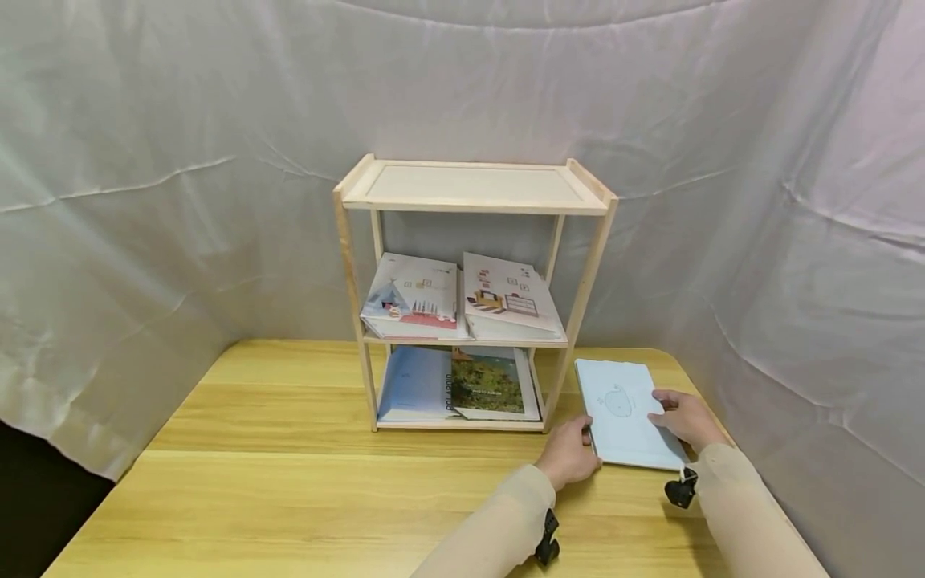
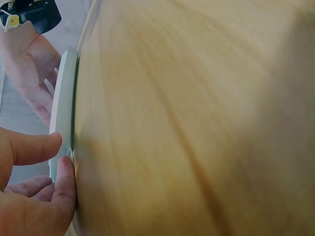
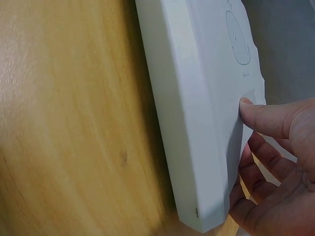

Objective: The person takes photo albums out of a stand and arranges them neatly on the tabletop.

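In the head view, the pale blue book [image 1: 627, 429] lay at the right of the frame on the surface [image 1: 289, 482], between the hands; the left hand [image 1: 567, 453] pinched its left edge, the right hand [image 1: 690, 419] its right. The left wrist view showed the book edge-on at left. The right wrist view alone revealed a small dark mark [image 3: 197, 212] on its side, lower centre.

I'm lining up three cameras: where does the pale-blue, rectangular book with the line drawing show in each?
Head: the pale-blue rectangular book, right of centre, between left hand and right hand.
Left wrist: edge-on, a narrow strip at left.
Right wrist: centre to right, running from top edge nearly to bottom.
Shared landmark: yellow wood-grained tabletop.
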The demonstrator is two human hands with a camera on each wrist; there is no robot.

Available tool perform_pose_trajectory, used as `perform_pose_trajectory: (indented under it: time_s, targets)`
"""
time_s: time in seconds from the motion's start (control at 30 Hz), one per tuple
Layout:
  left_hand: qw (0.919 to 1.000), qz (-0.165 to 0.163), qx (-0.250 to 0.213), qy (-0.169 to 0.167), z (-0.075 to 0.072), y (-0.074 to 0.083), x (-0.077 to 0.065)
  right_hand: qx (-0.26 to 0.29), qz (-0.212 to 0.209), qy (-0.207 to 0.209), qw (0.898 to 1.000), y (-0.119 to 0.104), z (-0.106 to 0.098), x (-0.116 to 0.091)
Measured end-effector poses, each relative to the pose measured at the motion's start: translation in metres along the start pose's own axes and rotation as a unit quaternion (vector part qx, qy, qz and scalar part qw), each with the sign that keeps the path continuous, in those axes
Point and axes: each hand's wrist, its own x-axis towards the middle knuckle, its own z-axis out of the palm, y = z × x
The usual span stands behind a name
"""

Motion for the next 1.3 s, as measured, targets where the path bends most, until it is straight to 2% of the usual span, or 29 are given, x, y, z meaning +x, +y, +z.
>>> perform_pose_trajectory:
  time_s: [0.37,0.6,0.87,1.0,1.17,1.3]
  targets:
    - [0.9999,0.0,0.007,-0.011,-0.007,-0.002,-0.002,-0.001,-0.018,0.005,1.0,-0.002,0.005,-0.001]
    - [0.9988,0.022,0.003,-0.043,-0.015,-0.002,-0.005,-0.035,-0.018,0.004,0.999,-0.004,0.005,0.0]
    - [0.9956,0.024,-0.035,-0.084,-0.033,-0.004,-0.016,-0.048,-0.018,0.001,0.999,0.001,0.001,-0.003]
    - [0.994,0.027,-0.046,-0.095,-0.045,-0.005,-0.021,-0.032,-0.009,-0.009,0.999,0.0,-0.001,-0.008]
    - [0.9874,0.021,-0.103,-0.118,-0.059,-0.009,-0.028,-0.018,-0.001,-0.02,1.0,-0.01,-0.003,-0.018]
    - [0.9811,0.021,-0.138,-0.133,-0.068,-0.015,-0.03,-0.038,-0.025,-0.016,0.999,-0.017,-0.005,-0.023]
